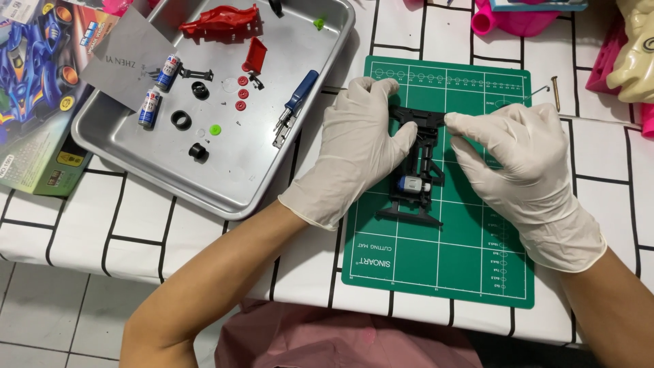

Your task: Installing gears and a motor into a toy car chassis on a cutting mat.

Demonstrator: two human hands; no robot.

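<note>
Head view, looking straight down: both gloved hands meet over a black toy car frame (417, 167) that lies on a green cutting mat (436, 259), on a white tablecloth with black grid lines (82, 225). The left hand (357, 146) lies with its palm down beside the frame's left side, its fingertips curled onto the top left end of the frame. The right hand (518, 160) comes in from the other side, thumb and forefinger pressed together on the top right edge of the frame. A small silver and blue motor (413, 184) sits in the lower part of the frame, between the two hands.

Left of the mat stands a metal tray (225, 184). It holds a red car body shell (221, 20), two small batteries (157, 88), black tyres (181, 120), small red wheels (242, 93), a green round piece (216, 129) and a blue-handled screwdriver (298, 95). A colourful printed box (34, 82) lies at the far left, partly under the tray. Near the mat's upper right corner lies a thin metal pin (555, 92).
</note>
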